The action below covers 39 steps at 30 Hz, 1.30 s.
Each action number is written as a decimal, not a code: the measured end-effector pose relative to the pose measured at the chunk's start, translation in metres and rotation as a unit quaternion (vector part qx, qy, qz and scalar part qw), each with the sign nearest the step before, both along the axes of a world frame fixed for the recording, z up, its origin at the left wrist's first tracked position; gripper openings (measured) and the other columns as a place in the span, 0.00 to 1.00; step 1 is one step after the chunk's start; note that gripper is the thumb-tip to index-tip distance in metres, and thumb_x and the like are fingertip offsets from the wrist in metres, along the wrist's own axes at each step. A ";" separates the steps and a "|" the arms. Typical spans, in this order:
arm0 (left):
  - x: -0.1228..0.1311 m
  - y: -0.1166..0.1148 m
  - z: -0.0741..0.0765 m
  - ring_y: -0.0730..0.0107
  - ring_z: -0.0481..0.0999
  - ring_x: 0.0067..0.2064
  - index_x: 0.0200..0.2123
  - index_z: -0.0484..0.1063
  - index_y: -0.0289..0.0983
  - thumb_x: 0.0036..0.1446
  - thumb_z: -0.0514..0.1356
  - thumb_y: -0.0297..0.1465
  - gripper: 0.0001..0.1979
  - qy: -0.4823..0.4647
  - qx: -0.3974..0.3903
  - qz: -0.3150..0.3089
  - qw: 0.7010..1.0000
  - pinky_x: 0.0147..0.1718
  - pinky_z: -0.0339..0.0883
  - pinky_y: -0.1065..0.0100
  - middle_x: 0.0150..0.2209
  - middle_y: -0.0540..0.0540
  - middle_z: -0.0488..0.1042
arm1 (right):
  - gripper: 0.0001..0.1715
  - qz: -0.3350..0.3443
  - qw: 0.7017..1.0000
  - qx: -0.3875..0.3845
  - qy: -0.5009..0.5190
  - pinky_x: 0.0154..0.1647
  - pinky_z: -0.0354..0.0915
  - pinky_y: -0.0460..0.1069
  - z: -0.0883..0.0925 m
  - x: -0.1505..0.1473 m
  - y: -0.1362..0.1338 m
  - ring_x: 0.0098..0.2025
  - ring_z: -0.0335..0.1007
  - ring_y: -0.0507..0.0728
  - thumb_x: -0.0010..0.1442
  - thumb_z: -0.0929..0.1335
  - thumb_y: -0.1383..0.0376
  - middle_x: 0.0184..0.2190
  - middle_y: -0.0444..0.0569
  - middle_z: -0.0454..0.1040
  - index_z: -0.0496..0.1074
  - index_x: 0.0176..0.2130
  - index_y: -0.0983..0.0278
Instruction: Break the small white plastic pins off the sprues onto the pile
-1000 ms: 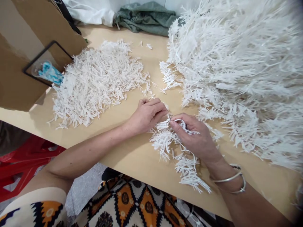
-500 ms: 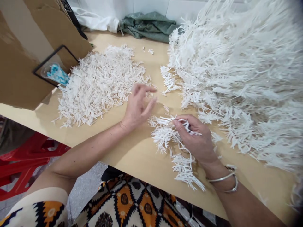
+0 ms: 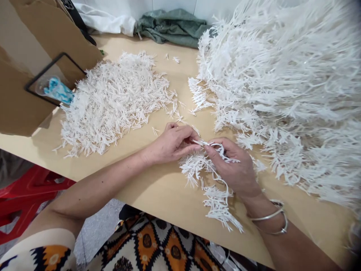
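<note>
A white stringy strand with feathery tufts [image 3: 216, 201] hangs from my right hand [image 3: 232, 162], whose thumb and fingers pinch it. Its lower end trails on the table toward me. My left hand [image 3: 177, 143] is closed at the fingertips on a thin white sprig at the strand's near end, just left of the right fingertips. A low pile of short, loose white sprigs [image 3: 113, 101] lies behind and to the left of my left hand. To the right of my right hand rises a much larger heap of long white tufted strands [image 3: 276, 86].
At the left stands a cardboard box [image 3: 36, 49], with a black wire frame [image 3: 47, 73] and a clear cup holding something blue and white [image 3: 59, 90] against it. A green cloth [image 3: 172, 26] and a white cloth [image 3: 107, 20] lie along the wall. Red stools [image 3: 34, 184] stand below the table edge.
My left hand has moved from above the table, fingers apart, down and right to the strand, and its fingertips have closed on a sprig. My right hand keeps its hold.
</note>
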State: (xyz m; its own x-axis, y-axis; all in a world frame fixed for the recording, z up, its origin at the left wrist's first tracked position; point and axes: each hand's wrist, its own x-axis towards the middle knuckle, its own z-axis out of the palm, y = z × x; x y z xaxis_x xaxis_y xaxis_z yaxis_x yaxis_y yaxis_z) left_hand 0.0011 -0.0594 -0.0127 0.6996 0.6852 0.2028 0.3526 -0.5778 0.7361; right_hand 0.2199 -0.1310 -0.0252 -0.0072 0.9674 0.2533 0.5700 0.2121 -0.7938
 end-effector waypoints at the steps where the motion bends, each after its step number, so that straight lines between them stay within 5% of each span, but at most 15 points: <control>1: 0.000 -0.001 0.002 0.70 0.78 0.44 0.49 0.71 0.40 0.72 0.55 0.48 0.18 -0.001 -0.014 -0.005 1.000 0.56 0.55 0.61 0.44 0.50 0.81 | 0.04 0.002 1.000 0.000 0.002 0.44 0.69 0.53 -0.001 0.000 0.000 0.38 0.75 0.57 0.67 0.71 0.61 0.36 0.46 0.81 0.77 0.41 0.58; 9: 0.003 -0.001 0.004 0.67 0.79 0.56 0.57 0.70 0.43 0.75 0.52 0.44 0.17 0.004 -0.011 -0.018 1.000 0.58 0.53 0.59 0.53 0.48 0.82 | 0.04 0.027 1.000 0.004 -0.015 0.44 0.68 0.54 0.001 -0.002 0.001 0.40 0.76 0.57 0.66 0.72 0.61 0.37 0.46 0.82 0.78 0.41 0.57; 16: 0.003 0.000 0.004 0.71 0.80 0.44 0.45 0.76 0.41 0.73 0.56 0.42 0.13 -0.016 -0.012 -0.016 1.000 0.55 0.59 0.60 0.42 0.51 0.83 | 0.04 0.037 0.999 0.011 -0.026 0.40 0.66 0.53 0.001 -0.001 0.001 0.36 0.73 0.56 0.66 0.71 0.62 0.35 0.45 0.80 0.77 0.41 0.58; 21: 0.006 0.000 0.002 0.74 0.73 0.35 0.35 0.73 0.37 0.69 0.59 0.35 0.10 -0.100 -0.011 0.010 0.995 0.38 0.67 0.69 0.33 0.49 0.76 | 0.02 0.063 0.995 0.043 -0.062 0.44 0.65 0.54 0.002 -0.003 0.001 0.36 0.73 0.56 0.66 0.71 0.63 0.35 0.44 0.80 0.76 0.41 0.57; 24: 0.011 -0.003 -0.001 0.74 0.71 0.33 0.34 0.72 0.37 0.67 0.59 0.32 0.08 -0.093 0.009 0.033 0.995 0.37 0.66 0.69 0.31 0.50 0.74 | 0.02 0.081 0.993 0.048 -0.066 0.45 0.65 0.54 0.003 -0.004 0.003 0.37 0.74 0.56 0.66 0.70 0.65 0.35 0.43 0.80 0.74 0.41 0.56; 29: 0.017 -0.003 -0.006 0.73 0.69 0.33 0.33 0.68 0.38 0.67 0.58 0.31 0.07 -0.098 0.019 0.129 0.987 0.34 0.64 0.68 0.30 0.50 0.72 | 0.03 0.104 0.992 0.016 -0.065 0.46 0.65 0.54 0.008 0.000 0.004 0.36 0.73 0.55 0.68 0.69 0.65 0.34 0.42 0.79 0.73 0.40 0.56; 34: 0.001 0.022 -0.021 0.72 0.68 0.32 0.35 0.66 0.40 0.71 0.57 0.37 0.11 -0.187 -0.012 0.293 0.938 0.35 0.66 0.66 0.30 0.50 0.69 | 0.04 0.094 0.994 -0.023 -0.046 0.41 0.64 0.54 0.011 -0.001 0.001 0.32 0.69 0.55 0.67 0.69 0.63 0.29 0.42 0.74 0.72 0.37 0.57; 36: -0.007 0.030 -0.029 0.71 0.71 0.36 0.43 0.68 0.41 0.71 0.58 0.41 0.10 -0.211 0.002 0.342 0.916 0.39 0.70 0.63 0.40 0.46 0.73 | 0.05 0.068 0.997 -0.027 -0.029 0.38 0.64 0.54 0.010 -0.002 0.001 0.31 0.68 0.55 0.67 0.69 0.62 0.27 0.43 0.72 0.72 0.36 0.57; 39: -0.012 0.032 -0.031 0.62 0.73 0.52 0.58 0.66 0.46 0.66 0.63 0.47 0.22 -0.189 0.078 0.383 0.901 0.51 0.72 0.57 0.60 0.39 0.68 | 0.05 0.045 0.999 -0.026 -0.002 0.37 0.65 0.54 0.008 -0.003 0.000 0.33 0.68 0.55 0.67 0.69 0.61 0.30 0.44 0.73 0.73 0.37 0.57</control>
State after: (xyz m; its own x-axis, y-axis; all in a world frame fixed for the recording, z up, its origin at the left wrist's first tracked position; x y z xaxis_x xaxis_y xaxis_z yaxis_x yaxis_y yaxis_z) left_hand -0.0114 -0.0276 -0.0437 -0.1060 0.8797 0.4635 0.4338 -0.3785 0.8177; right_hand 0.2173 -0.1313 -0.0176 -0.0952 0.9745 0.2034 0.5535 0.2216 -0.8028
